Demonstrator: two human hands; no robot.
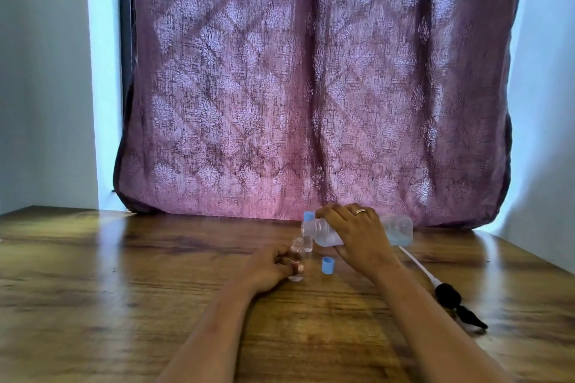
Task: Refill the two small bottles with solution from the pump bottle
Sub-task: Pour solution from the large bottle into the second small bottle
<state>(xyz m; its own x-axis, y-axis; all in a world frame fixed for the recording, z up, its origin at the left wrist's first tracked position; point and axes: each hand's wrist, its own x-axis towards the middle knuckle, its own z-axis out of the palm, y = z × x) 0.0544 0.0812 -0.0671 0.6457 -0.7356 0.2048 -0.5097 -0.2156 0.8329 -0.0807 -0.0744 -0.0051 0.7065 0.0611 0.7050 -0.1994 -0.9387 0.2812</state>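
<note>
Head cam: the right hand point(351, 233) has its fingers wrapped round the pump bottle point(398, 228), tipped nearly flat above the desk point(124, 274), mouth close over the nearer small bottle point(295, 253), which the left hand point(267, 267) pinches in its fingers, and the other small bottle point(308, 242) just behind. That wide mouth over such narrow necks looks like a spill if it tips further. Can't tell which neck it's over, and any stream or fill level is too clear and blurry to see.

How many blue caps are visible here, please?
2. One blue cap stands on the table beside the right hand; the other cap sits by the neck of the tilted bottle.
</note>
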